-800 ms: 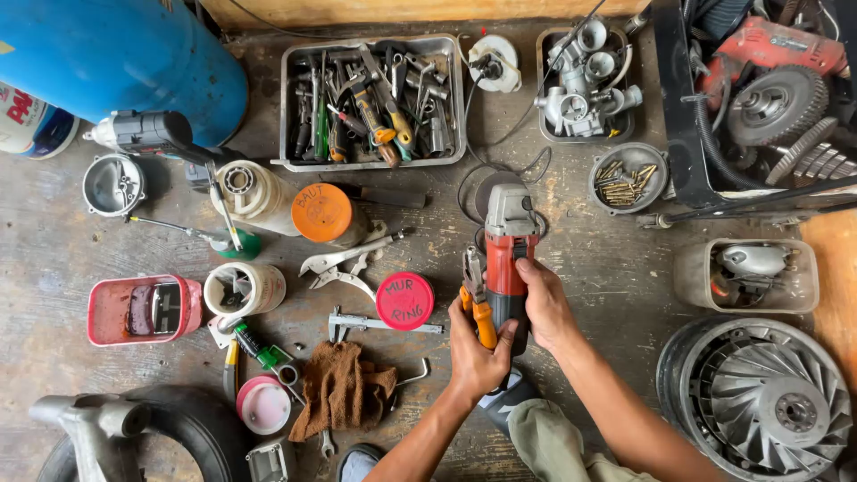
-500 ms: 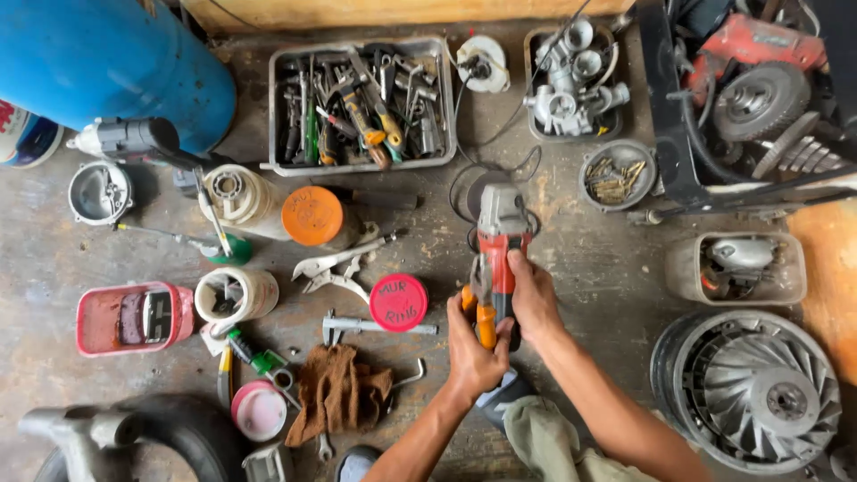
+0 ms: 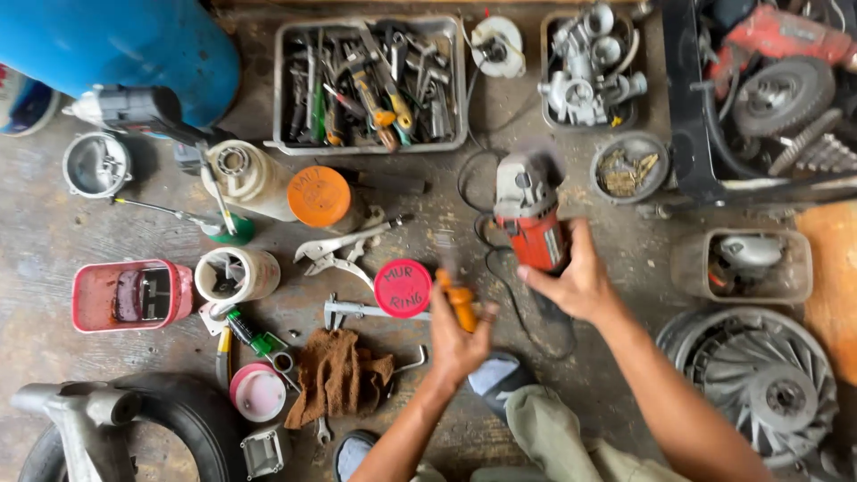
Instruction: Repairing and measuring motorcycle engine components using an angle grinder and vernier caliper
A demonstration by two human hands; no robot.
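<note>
My right hand (image 3: 576,281) grips the red body of an angle grinder (image 3: 528,214), its grey head pointing away from me over the workshop floor. A black cable (image 3: 482,241) loops beside the grinder. My left hand (image 3: 457,335) holds an orange-handled tool (image 3: 460,303), blurred by motion, just left of the grinder and apart from it. A round red lid (image 3: 403,287) lies close to the left hand, beside a metal caliper (image 3: 357,311).
A grey tray of hand tools (image 3: 370,85) and a bin of metal parts (image 3: 589,76) sit at the back. A blue drum (image 3: 116,45), an orange-capped container (image 3: 317,196), pliers (image 3: 335,250), a brown rag (image 3: 335,375), a tyre (image 3: 170,428) and a fan wheel (image 3: 759,384) surround me.
My left hand has come off the grinder with the orange-handled tool and moved left. The right hand still grips the grinder, which has tilted slightly.
</note>
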